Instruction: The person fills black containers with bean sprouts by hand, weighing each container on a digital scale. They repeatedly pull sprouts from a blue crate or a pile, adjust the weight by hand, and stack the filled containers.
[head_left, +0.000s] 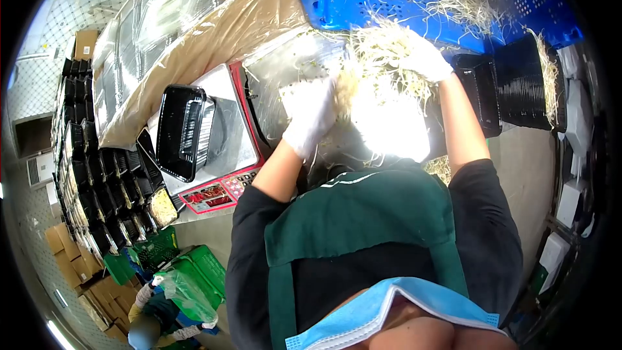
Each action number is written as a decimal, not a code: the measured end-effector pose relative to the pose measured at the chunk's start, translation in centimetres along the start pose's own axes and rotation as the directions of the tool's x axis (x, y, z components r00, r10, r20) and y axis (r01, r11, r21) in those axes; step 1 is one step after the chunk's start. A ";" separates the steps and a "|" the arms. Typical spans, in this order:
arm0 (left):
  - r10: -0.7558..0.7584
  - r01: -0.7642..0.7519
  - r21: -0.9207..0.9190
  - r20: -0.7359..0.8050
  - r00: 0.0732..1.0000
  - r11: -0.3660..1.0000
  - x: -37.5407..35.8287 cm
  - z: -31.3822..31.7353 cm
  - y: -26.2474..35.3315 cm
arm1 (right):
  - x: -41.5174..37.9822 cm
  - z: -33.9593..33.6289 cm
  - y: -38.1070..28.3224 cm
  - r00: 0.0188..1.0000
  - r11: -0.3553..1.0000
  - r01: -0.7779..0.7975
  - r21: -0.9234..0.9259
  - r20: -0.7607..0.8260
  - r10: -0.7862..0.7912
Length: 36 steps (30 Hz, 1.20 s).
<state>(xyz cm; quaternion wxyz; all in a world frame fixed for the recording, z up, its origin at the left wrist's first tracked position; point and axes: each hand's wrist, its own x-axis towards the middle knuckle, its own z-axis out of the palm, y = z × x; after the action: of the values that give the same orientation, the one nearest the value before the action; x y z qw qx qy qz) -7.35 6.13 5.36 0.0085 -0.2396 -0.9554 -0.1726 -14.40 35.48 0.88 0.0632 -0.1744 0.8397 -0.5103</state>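
Observation:
Both of my hands wear white gloves. My right hand (424, 59) is closed around a loose clump of bean sprouts (382, 48), with pale strands hanging below it. My left hand (310, 113) is lower and to the left, fingers curled in against the sprouts; glare blurs its fingertips. Under and between the hands lies a clear plastic sheet or bag (275, 68) with stray sprouts on it. A very bright white patch (392, 126) below the clump is too overexposed to make out. A black plastic tray (184, 133) rests on a scale (227, 123) left of my left hand.
A blue perforated crate (337, 0) with more bean sprouts stands at the back. Nested black trays (521, 87) are at the right. Stacked black trays (97, 175) and a plastic-wrapped bundle (194, 45) are at left. Below left, another person (152, 317) handles a green crate (201, 275).

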 end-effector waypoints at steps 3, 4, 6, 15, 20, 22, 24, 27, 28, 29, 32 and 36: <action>0.202 -0.211 0.024 0.207 0.957 0.977 -4.7 0.1 1.2 | 0.0 2.7 -6.9 0.996 0.997 -0.052 -0.051 0.075 0.056; 0.282 -0.292 0.023 0.197 0.939 0.956 -5.9 1.0 1.9 | 0.1 3.8 -8.3 0.977 0.981 -0.121 -0.151 0.157 0.145; 0.331 -0.333 0.021 0.081 0.940 0.943 -7.6 2.8 2.0 | 0.5 6.9 -7.7 0.966 0.998 0.063 0.030 0.248 -0.069; 0.155 -0.157 0.054 0.046 0.987 0.986 -7.3 2.7 0.1 | -2.9 10.5 -10.0 0.961 0.916 -0.048 -0.398 0.233 0.152; 0.144 -0.108 -0.176 0.203 0.968 0.978 -3.0 3.1 -0.5 | -2.7 9.2 -9.8 0.992 0.958 -0.020 -0.285 0.111 0.054; -0.049 0.046 -0.108 -0.028 0.998 0.993 -2.7 4.3 -0.2 | -3.3 8.4 -10.0 0.983 0.966 0.088 -0.242 0.180 -0.045; -0.233 0.132 -0.593 -0.097 0.968 0.795 -3.1 4.4 1.3 | -4.1 9.8 -9.3 0.956 0.962 0.197 -0.188 0.256 -0.146; -0.207 -0.008 -0.495 -0.377 0.903 0.869 -4.1 4.2 0.4 | -5.2 13.5 -5.9 0.975 0.855 -0.170 0.491 -0.043 0.219; 0.154 -0.088 0.154 -0.493 0.856 0.984 -4.5 4.1 -0.3 | -4.9 12.8 -5.0 0.993 0.978 0.023 -0.208 -0.105 -0.046; 0.150 -0.085 0.152 -0.491 0.858 0.985 -4.2 4.4 -1.2 | -4.4 12.2 -4.7 0.959 0.573 0.191 -0.797 0.026 -0.283; 0.218 -0.215 0.048 -0.355 0.909 0.975 -2.4 4.4 -2.6 | -0.5 9.7 -6.6 0.893 0.802 0.401 -0.442 0.382 -0.236; -0.161 0.090 -0.364 -0.171 0.972 0.927 -0.9 4.1 -2.2 | 0.3 7.2 -10.0 0.920 0.878 0.341 -0.335 0.313 -0.238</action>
<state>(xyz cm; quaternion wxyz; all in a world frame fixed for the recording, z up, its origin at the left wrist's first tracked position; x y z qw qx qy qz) -7.28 5.25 0.66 0.0490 -0.1570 -0.9166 -0.3644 -10.33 25.22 6.30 0.0608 -0.3737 0.8713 -0.3123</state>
